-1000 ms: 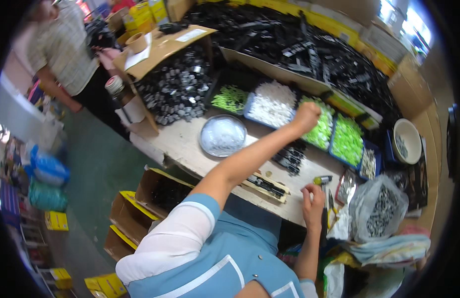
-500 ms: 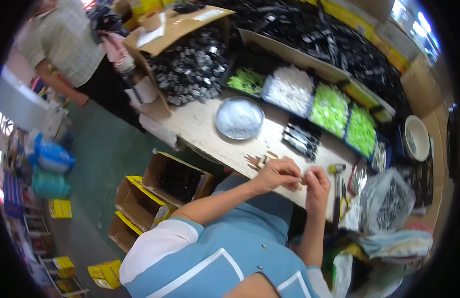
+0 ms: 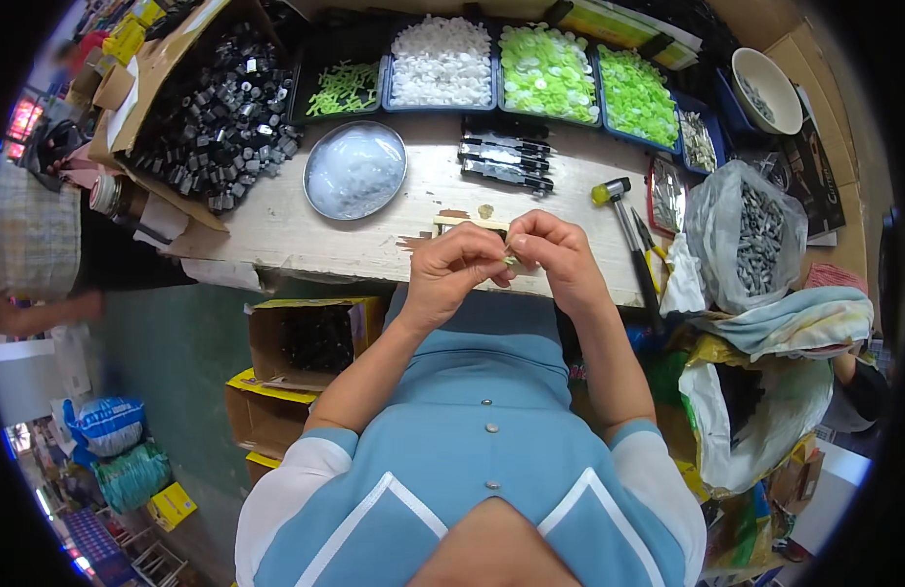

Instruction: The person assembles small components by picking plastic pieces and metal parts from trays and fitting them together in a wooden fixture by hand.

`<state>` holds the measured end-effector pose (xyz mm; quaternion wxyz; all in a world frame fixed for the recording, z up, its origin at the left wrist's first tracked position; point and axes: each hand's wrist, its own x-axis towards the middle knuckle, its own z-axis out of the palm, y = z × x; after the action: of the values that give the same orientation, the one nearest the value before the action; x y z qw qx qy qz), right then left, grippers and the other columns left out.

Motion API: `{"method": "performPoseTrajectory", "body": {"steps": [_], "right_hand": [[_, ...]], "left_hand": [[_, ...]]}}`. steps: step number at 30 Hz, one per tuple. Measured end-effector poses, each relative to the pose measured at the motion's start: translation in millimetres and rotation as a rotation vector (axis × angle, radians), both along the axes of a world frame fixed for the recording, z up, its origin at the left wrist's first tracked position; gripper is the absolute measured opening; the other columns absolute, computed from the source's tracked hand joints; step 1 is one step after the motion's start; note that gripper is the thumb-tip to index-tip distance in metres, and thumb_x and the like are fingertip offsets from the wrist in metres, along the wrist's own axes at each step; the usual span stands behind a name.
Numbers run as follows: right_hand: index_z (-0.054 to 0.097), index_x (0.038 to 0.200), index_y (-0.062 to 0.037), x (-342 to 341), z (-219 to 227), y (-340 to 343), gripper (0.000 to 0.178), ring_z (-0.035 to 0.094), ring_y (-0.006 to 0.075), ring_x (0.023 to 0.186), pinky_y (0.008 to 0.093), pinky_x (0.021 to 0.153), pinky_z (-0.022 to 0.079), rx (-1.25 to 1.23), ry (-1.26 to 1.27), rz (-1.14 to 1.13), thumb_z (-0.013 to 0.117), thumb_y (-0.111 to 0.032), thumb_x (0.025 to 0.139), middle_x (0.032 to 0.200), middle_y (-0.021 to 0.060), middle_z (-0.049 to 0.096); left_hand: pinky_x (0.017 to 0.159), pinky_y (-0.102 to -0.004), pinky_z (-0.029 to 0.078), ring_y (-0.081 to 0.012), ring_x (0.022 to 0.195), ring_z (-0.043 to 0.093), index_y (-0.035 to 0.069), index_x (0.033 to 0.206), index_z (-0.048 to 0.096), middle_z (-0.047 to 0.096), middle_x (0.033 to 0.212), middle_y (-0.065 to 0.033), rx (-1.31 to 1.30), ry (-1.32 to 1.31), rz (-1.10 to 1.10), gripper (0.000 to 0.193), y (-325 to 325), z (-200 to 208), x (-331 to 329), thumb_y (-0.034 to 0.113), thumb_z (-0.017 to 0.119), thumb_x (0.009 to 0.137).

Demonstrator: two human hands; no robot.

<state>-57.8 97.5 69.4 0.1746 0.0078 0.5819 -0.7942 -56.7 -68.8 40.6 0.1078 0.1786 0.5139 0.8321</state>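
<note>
Over the near edge of the bench, my left hand [image 3: 450, 279] and my right hand [image 3: 562, 262] meet, both with fingers pinched. Between their fingertips a small light-green plastic piece [image 3: 511, 260] shows; the fingers cover most of it. Just behind the hands, a cream-coloured block [image 3: 450, 221] sits on the bench, partly hidden. Farther back lies a row of black and silver metal parts [image 3: 506, 164], side by side. To their left stands a round metal dish [image 3: 355, 170] with a pale, whitish content.
Bins of white pieces [image 3: 441, 64] and green pieces [image 3: 548, 73] line the back. A carton of black parts [image 3: 218, 117] stands left. Right lie a hammer [image 3: 632, 230], pliers [image 3: 654, 245] and a plastic bag of grey parts [image 3: 760, 235]. Another person [image 3: 32, 235] is at far left.
The view has turned and shifted, so the bench now lies level. My hands have come closer together, fingertips meeting at the small green piece.
</note>
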Motion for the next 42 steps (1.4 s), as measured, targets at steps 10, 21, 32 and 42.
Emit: {"method": "performPoseTrajectory", "body": {"steps": [10, 21, 32, 42], "right_hand": [[0.058, 0.080, -0.0025, -6.8, 6.3, -3.0, 0.010, 0.043, 0.0042, 0.062, 0.0188, 0.056, 0.033, 0.096, -0.030, 0.143, 0.057, -0.012, 0.081, 0.069, -0.0046, 0.052], [0.059, 0.084, -0.0042, 3.0, -9.0, -14.0, 0.007, 0.052, 0.0220, 0.068, 0.0310, 0.063, 0.034, 0.793, 0.749, -0.066, 0.058, -0.006, 0.077, 0.072, 0.0068, 0.056], [0.058, 0.081, -0.0070, -6.8, -39.3, -8.9, 0.010, 0.049, 0.0177, 0.068, 0.0308, 0.066, 0.031, 1.141, 1.011, -0.069, 0.062, -0.005, 0.072, 0.072, 0.0021, 0.054], [0.059, 0.082, -0.0129, -17.5, -52.2, -8.9, 0.014, 0.045, 0.0186, 0.076, 0.0352, 0.067, 0.028, 1.176, 1.008, 0.053, 0.062, -0.009, 0.068, 0.075, 0.0005, 0.049]], "left_hand": [[0.063, -0.0278, 0.056, -0.0182, 0.072, 0.062, -0.002, 0.086, 0.059, 0.056, 0.086, -0.0095, -0.067, 0.118, 0.077, 0.011, -7.9, -6.7, 1.3, -0.008, 0.057, 0.077], [0.059, -0.0226, 0.052, -0.0132, 0.067, 0.061, -0.002, 0.086, 0.058, 0.059, 0.083, -0.0073, -0.296, 0.254, 0.265, 0.007, -11.5, -15.0, -5.9, -0.005, 0.054, 0.081], [0.080, -0.0327, 0.036, -0.0227, 0.092, 0.050, 0.006, 0.090, 0.062, 0.058, 0.092, -0.0059, -0.765, 0.562, 0.434, 0.024, -30.8, -22.3, -21.8, 0.007, 0.068, 0.067], [0.085, -0.0364, 0.029, -0.0223, 0.100, 0.042, 0.011, 0.090, 0.064, 0.054, 0.096, -0.0021, -0.979, 0.550, 0.263, 0.029, -22.0, -41.2, -32.2, 0.014, 0.070, 0.061]]}}
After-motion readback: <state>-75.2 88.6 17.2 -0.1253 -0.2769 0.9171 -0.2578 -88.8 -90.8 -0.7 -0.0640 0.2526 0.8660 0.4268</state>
